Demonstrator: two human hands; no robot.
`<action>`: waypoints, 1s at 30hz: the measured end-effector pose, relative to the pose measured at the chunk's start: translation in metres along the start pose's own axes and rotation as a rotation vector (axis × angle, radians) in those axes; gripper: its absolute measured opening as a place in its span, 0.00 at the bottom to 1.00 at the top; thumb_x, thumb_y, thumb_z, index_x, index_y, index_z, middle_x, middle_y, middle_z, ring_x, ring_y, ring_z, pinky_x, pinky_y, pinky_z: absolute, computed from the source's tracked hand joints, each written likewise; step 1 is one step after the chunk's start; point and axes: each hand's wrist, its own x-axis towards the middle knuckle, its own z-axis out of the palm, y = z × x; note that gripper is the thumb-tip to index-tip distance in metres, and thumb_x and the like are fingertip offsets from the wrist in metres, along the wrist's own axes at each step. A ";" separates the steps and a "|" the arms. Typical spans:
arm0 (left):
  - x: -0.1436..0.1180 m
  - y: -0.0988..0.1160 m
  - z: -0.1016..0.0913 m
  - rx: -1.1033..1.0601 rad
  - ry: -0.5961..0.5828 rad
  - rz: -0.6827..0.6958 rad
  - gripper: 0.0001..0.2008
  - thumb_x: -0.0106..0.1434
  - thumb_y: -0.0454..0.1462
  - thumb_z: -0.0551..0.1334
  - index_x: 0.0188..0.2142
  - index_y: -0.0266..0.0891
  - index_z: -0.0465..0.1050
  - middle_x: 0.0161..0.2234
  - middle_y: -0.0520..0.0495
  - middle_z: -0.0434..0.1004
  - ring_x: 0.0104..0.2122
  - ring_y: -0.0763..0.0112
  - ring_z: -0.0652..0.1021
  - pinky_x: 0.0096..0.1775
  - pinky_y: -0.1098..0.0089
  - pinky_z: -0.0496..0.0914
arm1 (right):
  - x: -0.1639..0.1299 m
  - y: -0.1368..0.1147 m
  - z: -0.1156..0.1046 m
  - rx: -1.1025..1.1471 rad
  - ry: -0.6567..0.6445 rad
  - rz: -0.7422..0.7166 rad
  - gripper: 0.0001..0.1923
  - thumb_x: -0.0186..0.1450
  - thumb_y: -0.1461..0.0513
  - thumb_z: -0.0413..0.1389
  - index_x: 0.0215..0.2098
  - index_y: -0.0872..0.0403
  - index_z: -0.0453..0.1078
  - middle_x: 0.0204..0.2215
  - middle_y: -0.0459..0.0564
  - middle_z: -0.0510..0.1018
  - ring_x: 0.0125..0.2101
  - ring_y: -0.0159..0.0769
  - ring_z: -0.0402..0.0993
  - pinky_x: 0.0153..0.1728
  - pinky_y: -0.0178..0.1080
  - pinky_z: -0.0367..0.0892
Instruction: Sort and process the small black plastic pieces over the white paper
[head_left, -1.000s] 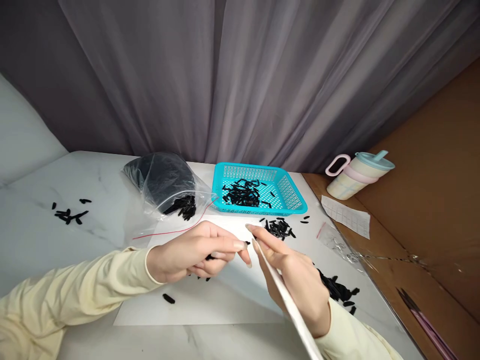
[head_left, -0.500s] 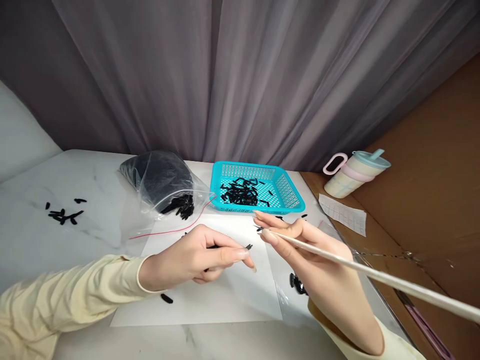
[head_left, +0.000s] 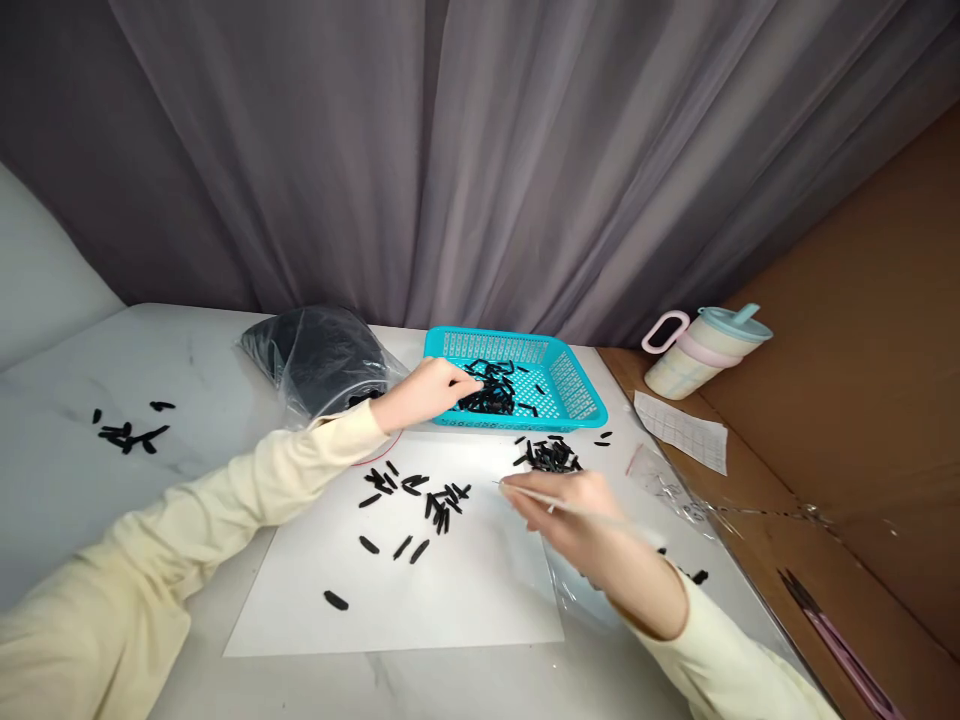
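while the left hand (head_left: 420,392) reaches into the teal basket (head_left: 581,388) at frame centre, fingers curled over the black pieces (head_left: 491,388), grip unclear. right hand (head_left: 559,505) lower centre pinches a thin white stick (head_left: 592,512) over the white sheet (head_left: 465,590) on the worktop (head_left: 67,490), loose black bits (head_left: 420,497) scattered beside it.

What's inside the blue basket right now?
The blue basket holds a heap of small black pieces. The left hand reaches over its near-left edge, covering whatever lies under the fingers there.
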 end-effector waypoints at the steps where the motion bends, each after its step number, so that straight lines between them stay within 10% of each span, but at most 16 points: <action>1: 0.010 -0.005 0.000 0.040 0.036 0.018 0.22 0.58 0.37 0.58 0.11 0.37 0.54 0.16 0.57 0.43 0.21 0.78 0.49 0.24 0.74 0.46 | -0.004 0.003 0.009 -0.110 -0.006 -0.050 0.11 0.63 0.67 0.50 0.33 0.55 0.75 0.21 0.47 0.79 0.18 0.31 0.73 0.19 0.31 0.65; 7: 0.004 0.003 0.005 0.002 -0.048 0.022 0.20 0.61 0.42 0.56 0.15 0.35 0.60 0.16 0.58 0.46 0.19 0.80 0.51 0.22 0.75 0.47 | -0.023 0.011 0.040 -0.416 -0.121 -0.153 0.25 0.54 0.78 0.48 0.48 0.60 0.69 0.26 0.49 0.77 0.22 0.36 0.73 0.20 0.35 0.66; 12: -0.035 0.015 0.009 -0.577 -0.460 -0.309 0.21 0.64 0.47 0.51 0.42 0.31 0.71 0.17 0.59 0.51 0.14 0.83 0.48 0.17 0.75 0.41 | -0.022 0.020 0.038 -0.382 0.020 -0.181 0.22 0.58 0.77 0.42 0.42 0.58 0.70 0.29 0.52 0.76 0.26 0.35 0.74 0.23 0.34 0.68; 17: -0.053 0.013 0.018 -0.703 -0.518 -0.403 0.23 0.65 0.49 0.49 0.49 0.35 0.67 0.16 0.58 0.57 0.12 0.84 0.48 0.16 0.77 0.41 | -0.013 0.005 0.023 -0.016 0.248 -0.145 0.09 0.66 0.67 0.48 0.37 0.56 0.69 0.24 0.48 0.74 0.23 0.32 0.72 0.25 0.33 0.68; 24: -0.061 0.013 0.033 -0.765 -0.675 -0.395 0.28 0.61 0.57 0.45 0.30 0.35 0.67 0.14 0.53 0.64 0.10 0.83 0.50 0.12 0.78 0.41 | -0.005 -0.020 0.027 0.217 0.235 -0.299 0.08 0.65 0.68 0.51 0.41 0.54 0.66 0.33 0.50 0.75 0.34 0.34 0.74 0.33 0.34 0.70; 30: -0.065 -0.002 0.039 -0.807 -0.762 -0.443 0.30 0.61 0.58 0.44 0.23 0.36 0.64 0.08 0.58 0.51 0.09 0.81 0.46 0.11 0.76 0.39 | -0.011 -0.008 0.055 0.213 0.196 -0.330 0.06 0.66 0.68 0.49 0.40 0.55 0.64 0.30 0.50 0.75 0.35 0.34 0.75 0.32 0.34 0.71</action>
